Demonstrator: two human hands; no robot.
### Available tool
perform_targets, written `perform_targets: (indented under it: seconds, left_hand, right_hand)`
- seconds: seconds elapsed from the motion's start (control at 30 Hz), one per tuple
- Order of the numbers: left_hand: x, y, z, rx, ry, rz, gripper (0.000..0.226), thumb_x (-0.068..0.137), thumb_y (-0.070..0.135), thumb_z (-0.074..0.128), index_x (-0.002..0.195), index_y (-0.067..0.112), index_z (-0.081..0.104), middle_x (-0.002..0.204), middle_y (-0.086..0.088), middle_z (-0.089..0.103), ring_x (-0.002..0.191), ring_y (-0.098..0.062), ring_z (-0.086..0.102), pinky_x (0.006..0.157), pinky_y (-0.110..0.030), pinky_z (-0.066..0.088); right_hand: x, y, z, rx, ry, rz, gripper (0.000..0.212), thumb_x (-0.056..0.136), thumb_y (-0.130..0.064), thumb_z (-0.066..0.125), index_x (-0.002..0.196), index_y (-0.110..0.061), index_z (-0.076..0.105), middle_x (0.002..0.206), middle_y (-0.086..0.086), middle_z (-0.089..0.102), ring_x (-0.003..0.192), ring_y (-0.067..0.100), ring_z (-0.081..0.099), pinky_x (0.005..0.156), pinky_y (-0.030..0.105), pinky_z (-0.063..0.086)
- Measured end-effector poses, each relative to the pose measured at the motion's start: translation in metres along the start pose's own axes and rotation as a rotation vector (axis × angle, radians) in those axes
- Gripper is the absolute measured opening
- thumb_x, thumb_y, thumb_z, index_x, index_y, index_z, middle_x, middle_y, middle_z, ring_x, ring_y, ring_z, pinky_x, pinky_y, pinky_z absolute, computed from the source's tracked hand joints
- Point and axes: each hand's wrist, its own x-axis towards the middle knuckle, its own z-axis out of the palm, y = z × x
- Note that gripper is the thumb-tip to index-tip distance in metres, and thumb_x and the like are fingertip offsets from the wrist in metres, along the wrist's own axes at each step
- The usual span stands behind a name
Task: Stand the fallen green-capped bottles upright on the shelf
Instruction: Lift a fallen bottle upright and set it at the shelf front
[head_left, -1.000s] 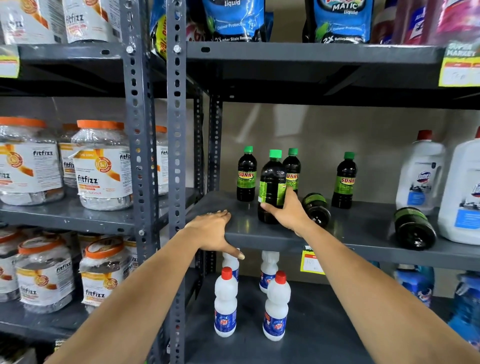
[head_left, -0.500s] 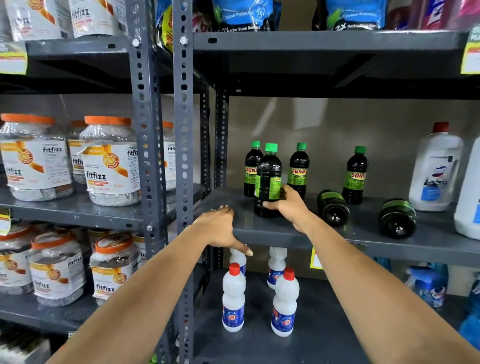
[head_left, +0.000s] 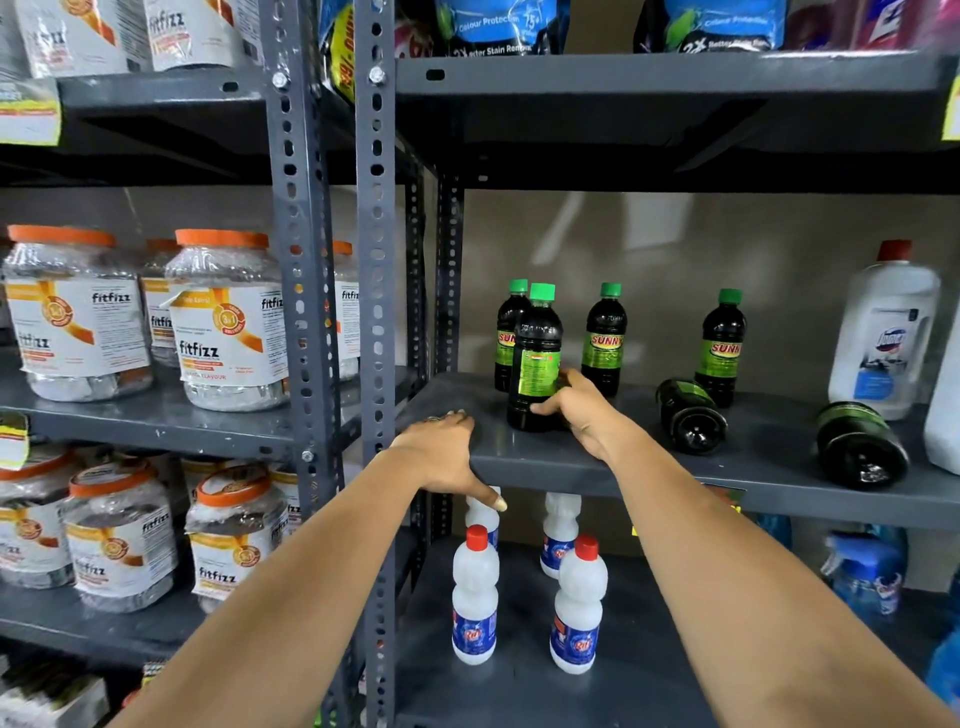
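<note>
My right hand (head_left: 579, 410) grips the lower body of a dark green-capped bottle (head_left: 535, 343) that stands upright near the front of the grey shelf (head_left: 649, 470). Three more green-capped bottles stand behind it: one just behind on the left (head_left: 508, 322), one in the middle (head_left: 604, 338) and one to the right (head_left: 723, 343). Two bottles lie on their sides with their bases toward me: one (head_left: 691, 418) beside the right standing bottle, another (head_left: 860, 447) further right. My left hand (head_left: 447, 454) rests flat on the shelf's front left edge, thumb hooked under it.
Large white jugs with red caps (head_left: 883, 332) stand at the shelf's right end. White red-capped bottles (head_left: 474, 597) stand on the shelf below. Orange-lidded jars (head_left: 228, 322) fill the left rack. A grey perforated upright (head_left: 374, 364) separates the racks. The shelf above (head_left: 665, 78) carries blue pouches.
The bottle in my right hand has shifted left along the shelf front and stays upright. The view has panned slightly. My left hand has stayed on the shelf edge.
</note>
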Motion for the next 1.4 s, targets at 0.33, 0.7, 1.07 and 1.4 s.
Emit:
perform_targets:
  seconds: [0.33, 0.7, 1.07, 1.4]
  left_hand:
    - [0.002, -0.002, 0.002, -0.016, 0.022, 0.005, 0.122, 0.035, 0.093, 0.063, 0.129, 0.017, 0.044, 0.131, -0.001, 0.053, 0.117, -0.026, 0.052, 0.094, -0.044, 0.047]
    - [0.001, -0.001, 0.0, -0.012, 0.022, 0.008, 0.117, 0.039, 0.09, 0.065, 0.129, 0.017, 0.044, 0.131, -0.002, 0.053, 0.116, -0.027, 0.053, 0.089, -0.042, 0.047]
    - [0.0, 0.0, 0.0, -0.01, 0.027, -0.007, 0.124, 0.04, 0.09, 0.065, 0.136, 0.015, 0.04, 0.139, -0.004, 0.049, 0.122, -0.028, 0.051, 0.094, -0.042, 0.045]
    - [-0.004, 0.002, 0.0, 0.033, 0.084, 0.017, 0.117, 0.05, 0.086, 0.067, 0.14, 0.018, 0.038, 0.143, -0.001, 0.048, 0.125, -0.025, 0.05, 0.097, -0.041, 0.044]
  right_hand:
    - [-0.004, 0.003, 0.001, -0.087, -0.027, -0.078, 0.068, 0.078, 0.011, 0.067, 0.138, -0.012, 0.045, 0.121, 0.003, 0.061, 0.124, 0.023, 0.052, 0.096, 0.027, 0.034]
    - [-0.008, 0.005, 0.004, -0.202, 0.04, -0.13, 0.062, 0.071, -0.011, 0.084, 0.124, -0.008, 0.051, 0.122, 0.007, 0.063, 0.111, 0.02, 0.057, 0.096, 0.032, 0.043]
    - [-0.008, 0.006, 0.006, -0.283, 0.007, -0.143, 0.065, 0.072, -0.002, 0.082, 0.131, -0.003, 0.052, 0.129, 0.014, 0.062, 0.12, 0.023, 0.057, 0.096, 0.029, 0.042]
    - [-0.01, 0.004, 0.01, -0.411, -0.002, -0.097, 0.072, 0.073, -0.01, 0.083, 0.137, -0.008, 0.05, 0.13, 0.013, 0.063, 0.121, 0.023, 0.059, 0.1, 0.028, 0.043]
